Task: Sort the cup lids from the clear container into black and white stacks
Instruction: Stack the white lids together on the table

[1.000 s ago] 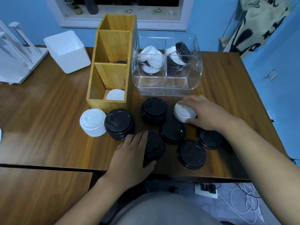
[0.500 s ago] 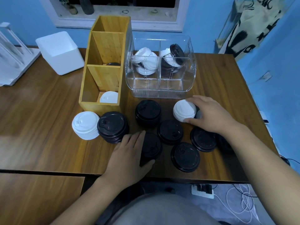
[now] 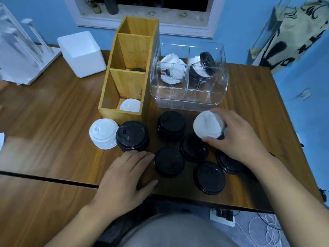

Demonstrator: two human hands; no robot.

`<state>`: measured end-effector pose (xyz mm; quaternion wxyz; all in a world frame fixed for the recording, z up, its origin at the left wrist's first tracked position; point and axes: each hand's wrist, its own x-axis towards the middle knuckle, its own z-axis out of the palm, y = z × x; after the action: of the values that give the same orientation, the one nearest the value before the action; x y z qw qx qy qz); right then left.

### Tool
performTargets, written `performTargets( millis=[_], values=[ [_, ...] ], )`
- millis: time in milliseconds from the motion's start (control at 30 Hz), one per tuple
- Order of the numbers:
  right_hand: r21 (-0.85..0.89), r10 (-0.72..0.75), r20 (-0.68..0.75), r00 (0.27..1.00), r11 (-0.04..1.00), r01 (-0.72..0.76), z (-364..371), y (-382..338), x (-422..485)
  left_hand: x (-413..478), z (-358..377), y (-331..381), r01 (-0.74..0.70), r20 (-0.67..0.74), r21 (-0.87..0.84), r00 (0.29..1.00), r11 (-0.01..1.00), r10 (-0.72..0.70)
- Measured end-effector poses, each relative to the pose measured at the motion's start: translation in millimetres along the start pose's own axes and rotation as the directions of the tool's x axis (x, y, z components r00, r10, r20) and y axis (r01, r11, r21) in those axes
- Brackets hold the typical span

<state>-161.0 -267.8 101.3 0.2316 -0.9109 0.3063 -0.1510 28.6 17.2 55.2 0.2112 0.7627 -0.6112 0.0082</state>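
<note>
Rising since earlier: white lids (image 3: 206, 125), right hand (image 3: 238, 138)

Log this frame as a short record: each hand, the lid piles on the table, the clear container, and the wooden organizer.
left hand: open, flat on the table
right hand: grips a white lid stack, tilted
white stack: on table, left of the black piles
black piles: six in view, not merged
clear container: holds white and black lids
wooden organizer: white lid in nearest compartment
</note>
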Motion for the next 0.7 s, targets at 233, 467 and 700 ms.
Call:
performTargets(
  millis=[233, 467, 700],
  values=[
    [0.020, -0.182, 0.138, 0.974, 0.983, 0.181, 26, -76, 7, -21, -39, -70, 0.178, -0.203, 0.046, 0.965, 0.983, -0.165],
    [0.016, -0.348, 0.228, 0.909, 0.935, 0.354, 52, -142, 31, -23, -33, -126, 0.517, -0.093, -0.107, 0.845, 0.849, -0.526],
    [0.000, -0.472, 0.308, 0.826, 0.868, 0.496, 87, -203, 68, -1, -15, -129, 0.524, -0.068, -0.223, 0.833, 0.822, -0.549]
  ],
)
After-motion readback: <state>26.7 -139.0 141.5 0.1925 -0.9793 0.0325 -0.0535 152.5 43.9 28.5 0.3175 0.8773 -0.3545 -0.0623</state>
